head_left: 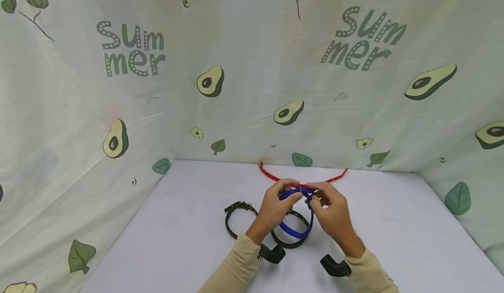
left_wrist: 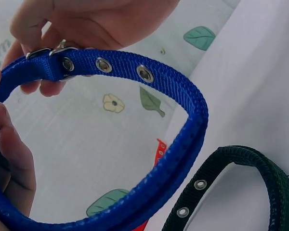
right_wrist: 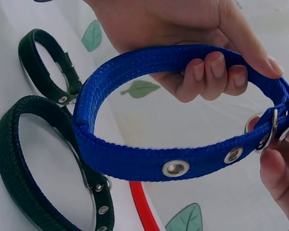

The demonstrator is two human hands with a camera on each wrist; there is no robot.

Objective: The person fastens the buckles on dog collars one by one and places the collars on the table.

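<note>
A blue webbing collar (head_left: 293,231) with metal eyelets forms a closed loop held up between both hands. The left hand (head_left: 273,203) grips one side of the band, its fingers curled inside the loop and its thumb on the outer face, as the right wrist view shows. At the metal buckle (left_wrist: 53,53) the right hand (head_left: 332,210) pinches the collar with its fingertips. In the right wrist view, the buckle and ring (right_wrist: 274,127) sit between the two hands. The strap end near the buckle is partly hidden by fingers.
Two dark green collars lie looped on the white table, one (head_left: 227,223) left of the hands and one (head_left: 289,245) below them. A red collar (head_left: 269,175) lies stretched near the back edge. A printed cloth (head_left: 244,122) hangs behind the table.
</note>
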